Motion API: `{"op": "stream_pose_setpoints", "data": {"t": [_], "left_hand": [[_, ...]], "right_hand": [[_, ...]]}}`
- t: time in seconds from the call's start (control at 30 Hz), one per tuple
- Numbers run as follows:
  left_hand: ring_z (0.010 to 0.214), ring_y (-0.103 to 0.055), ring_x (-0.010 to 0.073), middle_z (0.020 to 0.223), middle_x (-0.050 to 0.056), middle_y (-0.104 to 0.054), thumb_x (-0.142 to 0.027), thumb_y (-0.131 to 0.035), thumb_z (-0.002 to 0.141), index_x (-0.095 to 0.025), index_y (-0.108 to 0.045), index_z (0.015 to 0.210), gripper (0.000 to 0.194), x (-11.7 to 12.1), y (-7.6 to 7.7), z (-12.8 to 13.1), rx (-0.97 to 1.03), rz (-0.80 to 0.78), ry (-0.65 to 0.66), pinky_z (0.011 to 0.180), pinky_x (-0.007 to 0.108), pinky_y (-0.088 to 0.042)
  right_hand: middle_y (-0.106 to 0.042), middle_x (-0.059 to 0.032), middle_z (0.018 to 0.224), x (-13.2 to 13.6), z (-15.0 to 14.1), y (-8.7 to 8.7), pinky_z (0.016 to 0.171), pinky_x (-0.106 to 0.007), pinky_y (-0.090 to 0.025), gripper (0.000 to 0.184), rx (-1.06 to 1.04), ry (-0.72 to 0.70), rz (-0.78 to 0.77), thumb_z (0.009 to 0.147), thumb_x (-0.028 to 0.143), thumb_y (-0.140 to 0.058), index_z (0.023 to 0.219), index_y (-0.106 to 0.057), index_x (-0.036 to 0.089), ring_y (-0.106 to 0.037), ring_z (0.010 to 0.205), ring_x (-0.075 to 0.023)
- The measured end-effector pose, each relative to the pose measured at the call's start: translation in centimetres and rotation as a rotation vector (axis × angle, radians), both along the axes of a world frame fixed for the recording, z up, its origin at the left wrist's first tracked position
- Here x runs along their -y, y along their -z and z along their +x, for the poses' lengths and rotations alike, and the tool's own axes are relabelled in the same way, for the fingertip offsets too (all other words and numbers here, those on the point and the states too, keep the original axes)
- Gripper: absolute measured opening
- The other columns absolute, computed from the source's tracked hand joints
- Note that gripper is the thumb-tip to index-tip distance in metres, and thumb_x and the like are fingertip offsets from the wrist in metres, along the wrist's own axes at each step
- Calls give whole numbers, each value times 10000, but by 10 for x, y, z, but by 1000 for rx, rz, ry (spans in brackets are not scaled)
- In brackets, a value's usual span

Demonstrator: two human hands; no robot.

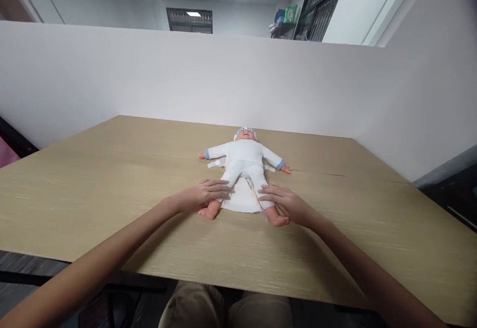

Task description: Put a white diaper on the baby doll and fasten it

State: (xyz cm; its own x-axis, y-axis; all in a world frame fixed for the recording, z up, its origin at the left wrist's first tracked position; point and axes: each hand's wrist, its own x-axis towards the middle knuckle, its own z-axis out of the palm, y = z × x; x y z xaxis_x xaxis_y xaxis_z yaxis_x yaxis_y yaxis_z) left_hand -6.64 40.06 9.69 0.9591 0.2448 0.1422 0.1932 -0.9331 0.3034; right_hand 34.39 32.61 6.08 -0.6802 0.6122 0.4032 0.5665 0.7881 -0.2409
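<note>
A baby doll in a white suit with blue cuffs and a white cap lies face up on the wooden table, arms spread. A white cloth or diaper lies flat under its legs. My left hand rests on the doll's leg at the left, fingers stretched out over it. My right hand lies on the other leg, fingers flat and pointing inward toward the cloth. Both bare feet of the doll stick out beside my hands.
White partition walls enclose the table at the back and right. The table's near edge runs above my knees. Small white straps stick out beside the doll's body.
</note>
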Motion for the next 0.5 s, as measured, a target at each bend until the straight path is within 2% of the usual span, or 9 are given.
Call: {"op": "stream_pose_setpoints", "data": {"t": [0.1,0.2,0.27,0.37,0.43,0.5], "left_hand": [[1644,-339,293,1663,51,-545,-14,-612,878,-329,-545,1594,785,3,-8,2,8,-74,-7,1327,496,-345],[1617,-387,263,1601,56,-605,-85,-491,1022,-316,-597,1543,579,13,-20,6,28,-162,-89,1304,453,-385],[1576,-442,286,1550,77,-631,-165,-466,1066,-298,-623,1503,483,22,-27,12,45,-201,-183,1270,453,-421],[1436,-548,345,1448,116,-651,-404,-630,1044,-259,-632,1423,406,36,-33,25,78,-224,-316,1168,471,-493],[1314,-582,366,1318,119,-681,-596,-758,945,-229,-627,1320,540,42,-30,34,80,-197,-382,1067,476,-532],[1243,-569,387,1240,123,-685,-678,-833,845,-209,-601,1231,651,47,-23,44,61,-117,-425,1006,492,-534]], "right_hand": [[-658,-40,1526,2,-2,-12,1285,-474,-479,467,-66,19,-161,1096,123,-382,1381,-714,287,-576,1493,-209],[-680,-40,1491,12,-12,-21,1324,-520,-419,406,-72,90,-230,1102,212,-463,1448,-659,293,-590,1475,-228],[-663,-61,1505,22,-24,-22,1323,-575,-398,435,-34,159,-181,1077,335,-593,1510,-600,293,-573,1484,-277],[-619,-117,1526,38,-47,-13,1256,-596,-463,611,24,276,-53,1017,482,-711,1568,-545,277,-531,1499,-343],[-620,-137,1494,46,-63,-4,1223,-563,-503,614,36,356,14,1029,418,-699,1594,-525,254,-519,1497,-341],[-623,-149,1471,49,-78,4,1207,-535,-523,598,43,438,60,1032,265,-650,1612,-510,221,-514,1495,-328]]}}
